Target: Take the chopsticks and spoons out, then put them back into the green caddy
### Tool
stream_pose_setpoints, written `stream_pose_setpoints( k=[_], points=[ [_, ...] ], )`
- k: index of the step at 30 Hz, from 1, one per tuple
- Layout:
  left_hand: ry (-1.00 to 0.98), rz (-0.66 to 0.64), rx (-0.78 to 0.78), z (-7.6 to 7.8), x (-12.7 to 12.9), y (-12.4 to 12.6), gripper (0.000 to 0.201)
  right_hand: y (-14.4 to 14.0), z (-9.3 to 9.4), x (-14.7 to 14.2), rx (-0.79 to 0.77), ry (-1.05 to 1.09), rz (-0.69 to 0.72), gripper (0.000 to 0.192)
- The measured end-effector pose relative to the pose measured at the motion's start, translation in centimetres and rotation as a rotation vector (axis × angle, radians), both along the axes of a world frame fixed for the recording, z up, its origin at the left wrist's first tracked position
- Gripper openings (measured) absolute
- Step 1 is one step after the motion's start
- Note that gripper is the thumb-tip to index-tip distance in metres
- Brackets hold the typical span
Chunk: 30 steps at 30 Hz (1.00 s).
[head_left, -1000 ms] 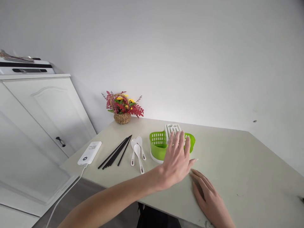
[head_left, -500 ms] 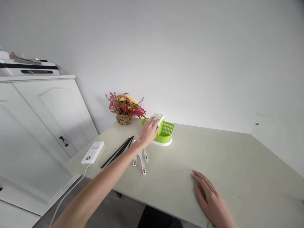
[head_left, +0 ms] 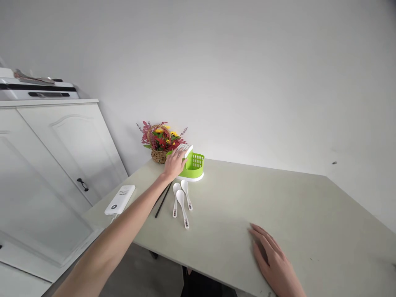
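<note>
At the back of the table stands a green cutlery holder (head_left: 193, 171) with slotted walls, a white base and a white top piece. My left hand (head_left: 175, 163) reaches out and is closed on its upper part; the hand hides its left side. Just in front lie several white spoons (head_left: 181, 198), grouped loosely with handles toward me. Black chopsticks (head_left: 163, 201) are partly covered by my left forearm. My right hand (head_left: 274, 258) rests on the table at the right front, fingers extended and holding nothing.
A wicker basket of artificial flowers (head_left: 159, 156) is right behind the holder, against the wall. On the left, a white power bank (head_left: 120, 199) with a cable lies near the table edge. White cabinets (head_left: 68, 165) flank the table, with a printer-like device (head_left: 46, 91) on top.
My left hand has shifted the cutlery holder leftward, closer to the flower basket, uncovering the spoons' bowls. The forearm now covers more of the chopsticks. My right hand has stayed put.
</note>
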<state>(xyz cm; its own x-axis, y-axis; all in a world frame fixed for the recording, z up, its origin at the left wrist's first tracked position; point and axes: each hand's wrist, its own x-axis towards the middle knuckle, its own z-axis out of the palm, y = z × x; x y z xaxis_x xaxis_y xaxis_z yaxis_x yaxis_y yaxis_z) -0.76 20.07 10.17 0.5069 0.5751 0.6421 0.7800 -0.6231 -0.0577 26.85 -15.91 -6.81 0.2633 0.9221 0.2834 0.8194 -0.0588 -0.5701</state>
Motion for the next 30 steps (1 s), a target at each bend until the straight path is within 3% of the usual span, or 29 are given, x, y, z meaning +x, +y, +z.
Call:
stream_pose_setpoints(
  k=[8,11,14,16,18,22,26,30],
  points=[
    [-0.014,-0.028,0.008,0.6,-0.8,-0.9,0.043,0.0,-0.9,0.7,-0.007,-0.025,0.016,0.044],
    [-0.114,-0.047,0.078,0.6,0.3,-3.9,0.041,0.2,-1.2,1.1,-0.003,-0.039,0.028,0.044],
    [-0.26,-0.137,0.049,-0.5,2.0,-9.3,0.036,0.2,-1.4,1.3,0.001,-0.04,0.031,0.044],
    [-0.309,-0.263,-0.103,-1.8,3.1,-13.6,0.028,0.1,-1.4,1.3,-0.008,-0.041,0.03,0.044],
    [-0.274,-0.4,-0.368,-3.6,3.8,-17.7,0.025,0.1,-1.4,1.4,-0.014,-0.042,0.028,0.044],
    [-0.267,-0.501,-0.791,-7.0,3.7,-23.6,0.043,0.2,-1.3,1.6,-0.015,-0.034,0.017,0.044],
    [-0.267,-0.528,-1.026,-9.0,2.1,-25.8,0.047,0.2,-1.3,1.7,-0.008,-0.027,0.015,0.044],
    [-0.369,-0.499,-1.139,-9.6,0.9,-26.3,0.048,0.0,-1.4,1.8,-0.032,-0.012,0.002,0.045]
  ],
)
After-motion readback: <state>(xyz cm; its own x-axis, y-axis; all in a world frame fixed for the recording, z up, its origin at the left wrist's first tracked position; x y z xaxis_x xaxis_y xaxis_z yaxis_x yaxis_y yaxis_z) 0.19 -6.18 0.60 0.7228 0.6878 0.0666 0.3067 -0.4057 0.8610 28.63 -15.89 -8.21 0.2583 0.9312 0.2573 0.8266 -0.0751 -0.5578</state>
